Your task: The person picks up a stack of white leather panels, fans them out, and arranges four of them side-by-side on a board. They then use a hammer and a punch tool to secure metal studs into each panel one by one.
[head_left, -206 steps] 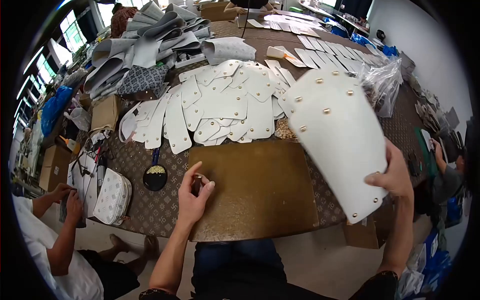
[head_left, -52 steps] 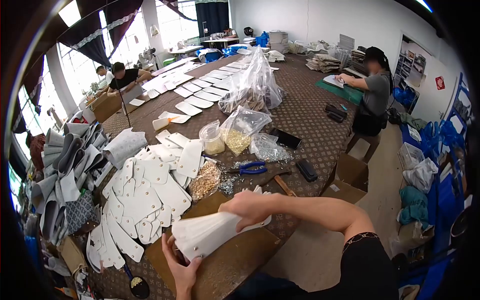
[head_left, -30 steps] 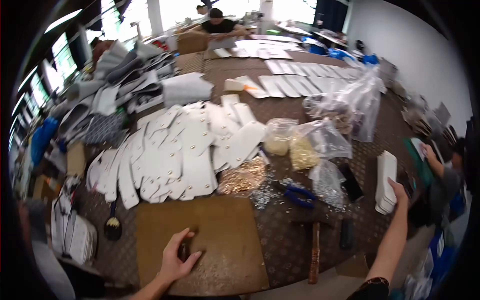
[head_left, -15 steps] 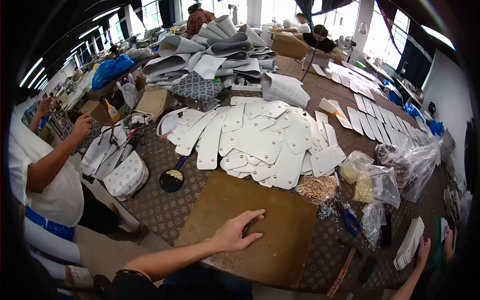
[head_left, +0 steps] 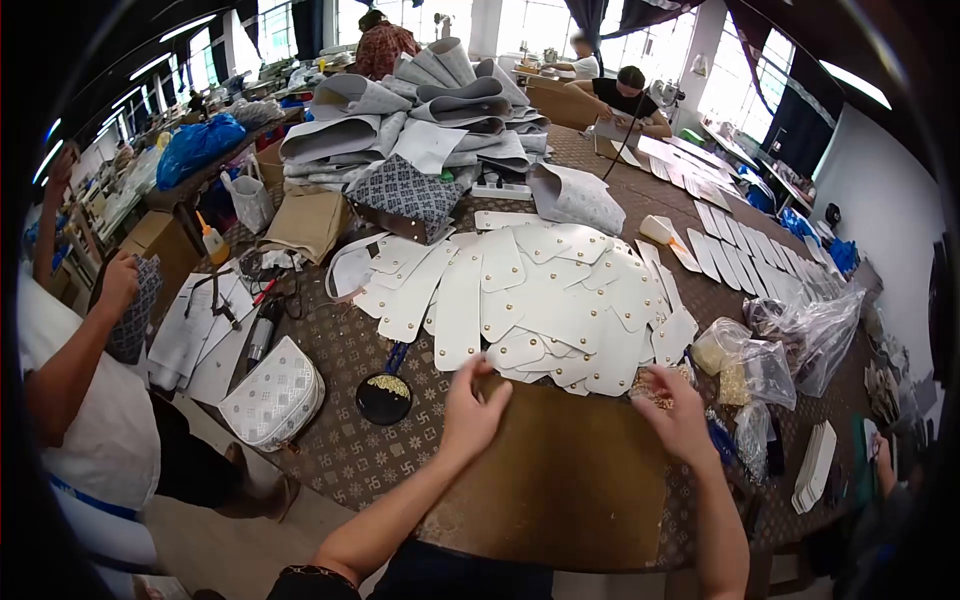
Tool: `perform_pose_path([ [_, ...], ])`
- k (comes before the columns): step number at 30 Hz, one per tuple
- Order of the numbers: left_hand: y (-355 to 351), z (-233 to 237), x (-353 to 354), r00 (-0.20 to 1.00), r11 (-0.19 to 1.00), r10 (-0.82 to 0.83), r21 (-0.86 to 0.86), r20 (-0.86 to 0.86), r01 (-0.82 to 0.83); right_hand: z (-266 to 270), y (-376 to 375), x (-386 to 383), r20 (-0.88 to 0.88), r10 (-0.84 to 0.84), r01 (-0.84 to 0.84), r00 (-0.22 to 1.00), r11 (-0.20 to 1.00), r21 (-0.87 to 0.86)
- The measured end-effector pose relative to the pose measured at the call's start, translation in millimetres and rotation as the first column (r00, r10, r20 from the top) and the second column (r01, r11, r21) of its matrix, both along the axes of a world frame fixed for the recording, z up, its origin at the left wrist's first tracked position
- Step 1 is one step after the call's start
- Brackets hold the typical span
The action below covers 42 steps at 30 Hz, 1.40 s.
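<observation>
My left hand [head_left: 474, 412] is over the far left part of a brown board [head_left: 560, 480]. Its thumb and fingers are apart, fingertips at the lower edge of a white strap-like piece [head_left: 462, 310] with gold studs. Beyond the board lies a broad pile of similar white studded pieces [head_left: 560, 285]. My right hand [head_left: 680, 412] hovers by the board's far right corner, fingers loosely bent and apart, nothing visible in them. It partly hides a bag of copper-coloured studs [head_left: 655, 384]. A stack of white pieces [head_left: 816, 467] stands farther right.
A black dish of gold bits [head_left: 384, 398] and a white patterned pouch [head_left: 272, 395] lie left. Plastic bags [head_left: 760, 365] are on the right. Rolled grey sheets [head_left: 430, 110] are heaped behind. A person stands at left; another person's hand [head_left: 882, 462] is at far right.
My right hand has left the stack of white pieces and moved left to the board's far corner. My left hand has moved forward from the board's middle to the pile. The view has shifted.
</observation>
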<state>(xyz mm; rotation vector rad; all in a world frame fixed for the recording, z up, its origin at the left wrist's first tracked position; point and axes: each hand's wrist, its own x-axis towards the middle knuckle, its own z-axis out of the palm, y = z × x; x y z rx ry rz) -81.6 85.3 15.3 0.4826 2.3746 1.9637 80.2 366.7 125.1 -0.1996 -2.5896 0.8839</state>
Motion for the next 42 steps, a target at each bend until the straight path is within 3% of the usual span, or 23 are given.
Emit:
perform_pose_path([
  [1, -3.1, -14.0, -29.9, 0.984, 0.989, 0.135, -0.050, -0.113, -0.141, -12.6, -13.5, -30.7, -0.046, 0.058, -0.052, 0.997, 0.990, 0.134],
  [3, -15.2, -2.3, -72.8, 0.972, 0.960, 0.234, -0.167, 0.025, -0.227, -18.6, -45.0, -89.7, -0.122, 0.033, 0.013, 0.992, 0.933, 0.359],
  [5, -21.6, -4.4, -100.6, 0.971, 0.962, 0.220, -0.184, 0.093, -0.201, -25.4, -66.7, -140.6, -0.124, -0.012, 0.070, 0.992, 0.878, 0.474],
  [7, -25.6, -5.7, -111.2, 0.954, 0.990, 0.099, -0.129, 0.284, -0.064, -37.5, -75.9, -184.2, -0.086, -0.068, 0.103, 0.994, 0.850, 0.517],
  [9, -23.2, -11.4, -112.9, 0.951, 0.982, 0.116, -0.174, 0.286, -0.068, -34.4, -93.7, -210.3, -0.053, -0.126, 0.133, 0.991, 0.818, 0.560],
  [11, -21.0, -18.2, -113.1, 0.955, 0.975, 0.146, -0.202, 0.259, -0.095, -29.2, -115.7, -223.8, 0.170, -0.320, 0.132, 0.932, 0.738, 0.662],
  [14, -22.0, -26.5, -116.6, 0.969, 0.996, 0.061, -0.077, 0.241, -0.043, -59.5, -135.9, -237.8, 0.095, -0.364, 0.185, 0.926, 0.660, 0.728],
  [16, -26.9, -26.4, -117.7, 0.952, 0.999, -0.006, 0.039, 0.307, -0.006, -59.3, -142.1, -243.8, 0.139, -0.382, 0.171, 0.914, 0.672, 0.720],
  [19, -36.9, -21.3, -124.5, 0.934, 0.996, -0.084, 0.058, 0.348, 0.067, -48.9, -145.2, -245.7, 0.127, -0.408, 0.215, 0.904, 0.691, 0.690],
  [21, -41.7, -18.4, -123.9, 0.926, 0.987, -0.121, 0.139, 0.357, 0.075, -43.6, -140.4, -252.3, 0.226, -0.455, 0.209, 0.861, 0.723, 0.658],
  [24, -52.8, -0.1, -117.8, 0.915, 0.990, -0.110, 0.121, 0.388, 0.068, -42.6, -139.1, -255.8, 0.279, -0.427, 0.217, 0.860, 0.801, 0.558],
  [25, -57.8, 11.4, -113.3, 0.891, 0.987, -0.129, 0.147, 0.435, 0.070, -32.1, -139.3, -251.8, 0.344, -0.331, 0.120, 0.879, 0.851, 0.511],
  [27, -68.7, 32.1, -103.3, 0.851, 0.978, -0.165, 0.192, 0.499, 0.077, -42.7, -135.4, -259.5, 0.392, -0.268, 0.144, 0.880, 0.937, 0.318],
  [28, -76.1, 37.9, -99.2, 0.851, 0.982, -0.140, 0.182, 0.507, 0.053, -35.1, -134.4, -258.4, 0.426, -0.264, 0.147, 0.865, 0.946, 0.288],
  [30, -90.8, 46.0, -89.1, 0.854, 0.949, -0.239, 0.296, 0.463, 0.105, -7.8, -124.7, -248.0, 0.592, -0.151, 0.082, 0.792, 0.987, 0.142],
  [33, -115.3, 66.5, -56.3, 0.848, 0.948, -0.220, 0.310, 0.482, 0.069, 2.9, -101.9, -212.5, 0.446, -0.098, 0.087, 0.890, 0.995, 0.045],
  [36, -135.2, 63.0, -7.9, 0.818, 0.934, -0.278, 0.340, 0.503, 0.109, 16.5, -99.2, -132.5, 0.294, -0.098, 0.140, 0.951, 0.982, -0.128],
  [38, -137.9, 65.3, 33.3, 0.785, 0.920, -0.327, 0.367, 0.526, 0.137, 20.1, -109.9, -76.3, 0.411, -0.111, 0.253, 0.905, 0.917, -0.309],
  [40, -150.3, 45.7, 60.6, 0.703, 0.925, -0.373, 0.305, 0.605, 0.228, -2.2, -121.9, -17.5, 0.377, -0.164, 0.331, 0.912, 0.835, -0.439],
  [42, -150.3, 30.5, 88.2, 0.740, 0.926, -0.376, 0.252, 0.557, 0.281, -34.6, -132.1, 35.0, 0.351, -0.189, 0.364, 0.917, 0.756, -0.544],
])
